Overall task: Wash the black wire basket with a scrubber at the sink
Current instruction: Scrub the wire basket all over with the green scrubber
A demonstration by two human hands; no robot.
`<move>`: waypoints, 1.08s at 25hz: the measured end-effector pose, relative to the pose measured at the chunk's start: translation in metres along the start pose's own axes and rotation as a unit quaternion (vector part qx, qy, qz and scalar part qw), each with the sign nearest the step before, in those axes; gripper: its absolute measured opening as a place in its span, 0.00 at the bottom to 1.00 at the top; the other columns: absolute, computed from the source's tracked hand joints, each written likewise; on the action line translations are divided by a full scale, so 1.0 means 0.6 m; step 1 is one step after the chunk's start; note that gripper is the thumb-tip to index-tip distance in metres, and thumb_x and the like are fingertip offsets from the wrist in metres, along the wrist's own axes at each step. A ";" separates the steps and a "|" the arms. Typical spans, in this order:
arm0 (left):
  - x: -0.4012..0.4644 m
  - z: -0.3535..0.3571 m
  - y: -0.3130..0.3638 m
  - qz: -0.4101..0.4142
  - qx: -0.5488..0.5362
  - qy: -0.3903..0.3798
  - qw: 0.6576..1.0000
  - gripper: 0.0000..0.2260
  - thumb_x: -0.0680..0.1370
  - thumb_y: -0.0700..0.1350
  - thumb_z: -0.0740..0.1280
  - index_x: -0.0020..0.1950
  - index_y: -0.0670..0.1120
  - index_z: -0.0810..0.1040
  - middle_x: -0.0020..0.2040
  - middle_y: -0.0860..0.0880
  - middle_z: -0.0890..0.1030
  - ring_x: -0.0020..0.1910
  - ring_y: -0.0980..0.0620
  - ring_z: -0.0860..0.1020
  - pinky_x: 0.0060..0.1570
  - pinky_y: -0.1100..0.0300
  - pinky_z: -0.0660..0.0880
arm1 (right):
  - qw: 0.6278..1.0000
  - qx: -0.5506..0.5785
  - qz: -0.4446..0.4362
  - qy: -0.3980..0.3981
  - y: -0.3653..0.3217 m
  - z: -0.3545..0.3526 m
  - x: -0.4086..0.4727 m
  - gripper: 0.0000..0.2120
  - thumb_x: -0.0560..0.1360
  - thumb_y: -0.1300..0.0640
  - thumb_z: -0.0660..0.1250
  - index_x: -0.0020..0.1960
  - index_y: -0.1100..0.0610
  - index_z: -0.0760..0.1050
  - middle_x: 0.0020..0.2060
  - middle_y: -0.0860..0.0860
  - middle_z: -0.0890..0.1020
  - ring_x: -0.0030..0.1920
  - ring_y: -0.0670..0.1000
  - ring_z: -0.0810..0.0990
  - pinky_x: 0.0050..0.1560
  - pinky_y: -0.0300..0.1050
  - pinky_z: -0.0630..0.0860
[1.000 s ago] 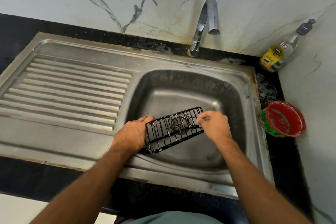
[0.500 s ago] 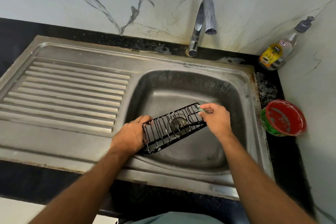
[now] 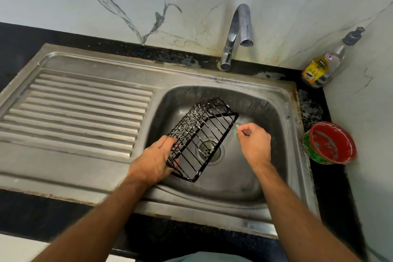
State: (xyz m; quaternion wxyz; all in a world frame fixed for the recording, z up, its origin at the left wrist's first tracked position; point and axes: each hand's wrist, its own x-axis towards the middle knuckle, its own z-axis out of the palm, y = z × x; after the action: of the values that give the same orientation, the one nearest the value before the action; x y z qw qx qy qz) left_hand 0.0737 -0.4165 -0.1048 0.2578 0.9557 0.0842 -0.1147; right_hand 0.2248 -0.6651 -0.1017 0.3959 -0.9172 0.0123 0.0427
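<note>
The black wire basket [image 3: 202, 136] is held tilted over the steel sink basin [image 3: 265, 112], with white suds on its far upper wires. My left hand [image 3: 155, 159] grips its near left end. My right hand [image 3: 254, 144] is closed around a small green scrubber [image 3: 236, 133], of which only a sliver shows past the fingers. The scrubber sits just right of the basket's right edge, close to it; I cannot tell whether they touch. The drain [image 3: 209, 150] shows through the basket's wires.
The tap [image 3: 238, 34] arches over the back of the basin, with no water running. A ribbed drainboard [image 3: 80, 112] lies to the left. A soap pump bottle [image 3: 327, 61] and a red-and-green tub [image 3: 330, 143] stand on the black counter at the right.
The basket has swung from lying nearly flat and crosswise to standing up tilted, its far end raised toward the tap. My right hand came off its top edge and now sits beside its right side.
</note>
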 end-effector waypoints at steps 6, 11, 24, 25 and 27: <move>0.000 -0.001 -0.002 0.036 0.012 -0.018 0.999 0.25 0.79 0.52 0.70 0.71 0.56 0.62 0.66 0.57 0.69 0.58 0.48 0.80 0.62 0.50 0.78 | 0.990 0.119 -0.010 0.074 -0.053 -0.001 0.019 0.10 0.74 0.60 0.71 0.54 0.50 0.83 0.42 0.44 0.84 0.41 0.39 0.81 0.51 0.32 0.77; -0.002 -0.003 0.000 0.055 0.014 -0.013 0.998 0.23 0.80 0.51 0.68 0.73 0.53 0.65 0.66 0.55 0.70 0.57 0.48 0.80 0.61 0.54 0.76 | 0.999 0.023 -0.042 0.015 -0.052 0.030 0.022 0.10 0.77 0.58 0.70 0.57 0.51 0.84 0.48 0.48 0.84 0.47 0.46 0.83 0.55 0.38 0.76; -0.008 -0.010 0.011 0.076 0.031 0.000 0.997 0.23 0.78 0.45 0.67 0.72 0.47 0.69 0.64 0.49 0.74 0.54 0.46 0.81 0.57 0.54 0.77 | 0.998 0.047 0.027 0.025 -0.033 0.019 0.031 0.08 0.76 0.59 0.70 0.54 0.53 0.85 0.46 0.48 0.86 0.46 0.46 0.84 0.47 0.30 0.75; -0.010 -0.010 0.010 0.074 0.029 0.002 0.997 0.23 0.77 0.44 0.67 0.71 0.48 0.69 0.63 0.49 0.74 0.53 0.45 0.81 0.56 0.53 0.77 | 0.998 0.037 0.044 0.025 -0.021 0.015 0.024 0.08 0.76 0.60 0.70 0.54 0.55 0.85 0.46 0.49 0.86 0.47 0.47 0.84 0.49 0.35 0.76; -0.010 -0.010 0.008 0.065 0.032 -0.004 0.997 0.22 0.75 0.44 0.66 0.69 0.50 0.69 0.61 0.51 0.74 0.51 0.45 0.81 0.54 0.52 0.78 | 0.997 0.027 0.058 0.039 -0.009 0.010 0.017 0.08 0.77 0.60 0.70 0.55 0.55 0.84 0.45 0.49 0.86 0.44 0.46 0.82 0.47 0.32 0.73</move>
State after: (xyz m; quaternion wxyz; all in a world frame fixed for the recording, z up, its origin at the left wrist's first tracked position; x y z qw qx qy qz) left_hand 0.0702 -0.4180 -0.0963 0.2339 0.9665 0.0171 -0.1039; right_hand 0.2351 -0.6567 -0.1026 0.4164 -0.9050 0.0815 0.0296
